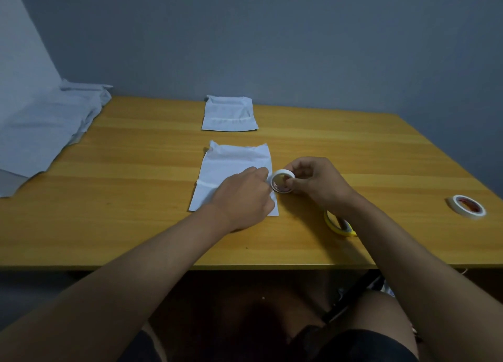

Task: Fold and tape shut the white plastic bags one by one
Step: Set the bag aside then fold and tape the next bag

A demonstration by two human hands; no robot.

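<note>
Right now the person's right hand [313, 183] grips a white tape roll [283, 181] at the table's centre, thumb and fingers curled round its rim and holding it on edge just off the right border of the near white bag [231, 163]. That bag lies flat on the wooden table [136, 149], its top edge crumpled toward 12 o'clock and a crease across its lower half. The left hand [245, 195] rests on the bag's lower right part, fingers drawn together and reaching toward the roll at 3 o'clock; whether they pinch a tape end cannot be told. A second white bag [230, 114], folded over, sits well apart at 12 o'clock from the first, near the wall. A yellow tape roll [337, 224] lies partly hidden under the right wrist at about 5 o'clock from the held roll. Another white tape roll [466, 206] with a red core lies flat far out at 3 o'clock. A heap of white bags [49, 122] spreads over the table's corner at 9 to 10 o'clock.
</note>
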